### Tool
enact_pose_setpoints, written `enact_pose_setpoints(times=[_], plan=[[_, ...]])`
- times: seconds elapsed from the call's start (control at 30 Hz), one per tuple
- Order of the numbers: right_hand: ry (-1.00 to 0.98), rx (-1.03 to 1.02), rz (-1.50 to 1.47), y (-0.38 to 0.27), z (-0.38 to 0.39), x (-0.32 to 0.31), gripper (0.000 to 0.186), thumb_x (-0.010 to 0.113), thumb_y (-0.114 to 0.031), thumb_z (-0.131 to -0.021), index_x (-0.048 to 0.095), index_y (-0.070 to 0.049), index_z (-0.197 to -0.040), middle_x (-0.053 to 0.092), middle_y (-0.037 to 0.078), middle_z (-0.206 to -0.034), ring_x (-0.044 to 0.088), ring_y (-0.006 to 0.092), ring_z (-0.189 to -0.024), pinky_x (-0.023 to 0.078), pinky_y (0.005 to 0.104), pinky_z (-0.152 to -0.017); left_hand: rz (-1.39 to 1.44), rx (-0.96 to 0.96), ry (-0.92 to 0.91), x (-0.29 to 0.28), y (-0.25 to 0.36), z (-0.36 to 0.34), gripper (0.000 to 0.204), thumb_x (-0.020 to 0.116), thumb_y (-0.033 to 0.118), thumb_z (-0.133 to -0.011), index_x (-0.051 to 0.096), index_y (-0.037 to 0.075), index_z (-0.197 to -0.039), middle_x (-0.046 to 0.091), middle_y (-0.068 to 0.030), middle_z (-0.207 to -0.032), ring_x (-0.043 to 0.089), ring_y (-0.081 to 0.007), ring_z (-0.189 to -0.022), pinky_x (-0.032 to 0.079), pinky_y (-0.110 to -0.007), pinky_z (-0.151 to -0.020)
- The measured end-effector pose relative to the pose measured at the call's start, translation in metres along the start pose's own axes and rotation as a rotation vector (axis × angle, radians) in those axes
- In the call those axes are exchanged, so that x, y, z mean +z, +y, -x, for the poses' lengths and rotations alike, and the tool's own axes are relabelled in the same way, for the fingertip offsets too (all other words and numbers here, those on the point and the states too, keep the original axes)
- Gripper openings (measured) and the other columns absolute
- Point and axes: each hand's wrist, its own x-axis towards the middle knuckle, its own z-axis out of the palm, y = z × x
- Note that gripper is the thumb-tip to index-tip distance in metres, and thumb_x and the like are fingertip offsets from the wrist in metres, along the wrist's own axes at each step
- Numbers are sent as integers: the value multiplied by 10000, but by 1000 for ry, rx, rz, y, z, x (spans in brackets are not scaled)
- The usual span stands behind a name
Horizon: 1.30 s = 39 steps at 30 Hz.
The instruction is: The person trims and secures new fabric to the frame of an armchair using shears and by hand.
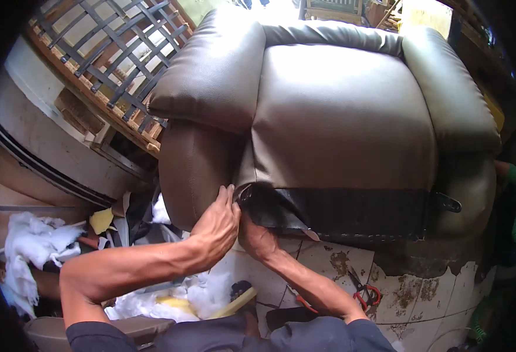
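Observation:
A brown leather-look recliner (340, 117) stands before me, with a black fabric flap (352, 208) along its lower front edge. My left hand (218, 220) lies against the left front corner of the seat, its fingers stretched out and pointing up beside the flap's end. Just right of it, my right hand (259, 239) reaches under the loose left end of the flap. The fabric hides its fingers, so whatever they grip does not show. A dark metal bracket (448, 202) sticks out at the recliner's lower right.
Red-handled scissors (364, 293) lie on the worn tiled floor (422, 305). White stuffing (202, 293) and a yellow foam strip (234, 304) lie near my left forearm. More stuffing (38, 246) sits far left. A wooden frame with woven straps (117, 58) leans behind. Part of another person (501, 169) shows at right.

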Motion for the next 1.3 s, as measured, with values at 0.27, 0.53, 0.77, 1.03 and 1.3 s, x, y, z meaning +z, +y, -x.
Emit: enact_pose_setpoints(times=[0.27, 0.53, 0.77, 1.03, 1.3], plan=[[109, 68, 128, -7, -3, 3, 348, 574, -66, -947, 591, -8, -1289, 625, 229, -1251, 605, 394, -1158, 475, 492, -1004, 16, -17, 43, -3, 13, -3, 429, 563, 175, -876, 685, -192, -1061, 665, -364, -1125, 584, -496, -1219, 380, -553, -1071], [67, 104, 11, -6, -22, -19, 213, 608, -131, -956, 693, -36, -1126, 707, 195, -1116, 686, 362, -985, 530, 471, -886, -91, -101, -84, -5, 21, -18, 438, 537, 241, -932, 718, -64, -1191, 683, -296, -1216, 578, -496, -1243, 331, -603, -1109], [-103, 0, 98, -11, 33, -82, 285, 732, -41, -792, 711, -30, -1076, 727, 190, -986, 724, 246, -909, 588, 402, -757, 16, -74, -136, -3, 30, -28, 480, 552, 246, -916, 686, -106, -1215, 609, -340, -1319, 516, -521, -1304, 311, -629, -1121], [104, -222, 563, 19, -53, -97, 485, 693, -82, -820, 686, -170, -1297, 602, 65, -1064, 586, 241, -930, 491, 412, -799, 9, -189, -47, 10, 45, -50, 404, 555, 302, -939, 763, 21, -1142, 733, -232, -1103, 646, -427, -1112, 308, -696, -1081], [60, -213, 470, 18, -55, -90, 480, 682, -41, -794, 692, -121, -1268, 577, 82, -993, 569, 248, -861, 512, 398, -755, 291, -219, 100, 43, 60, -56, 281, 615, 222, -882, 802, 15, -915, 735, -185, -850, 687, -364, -924, 384, -672, -994]])
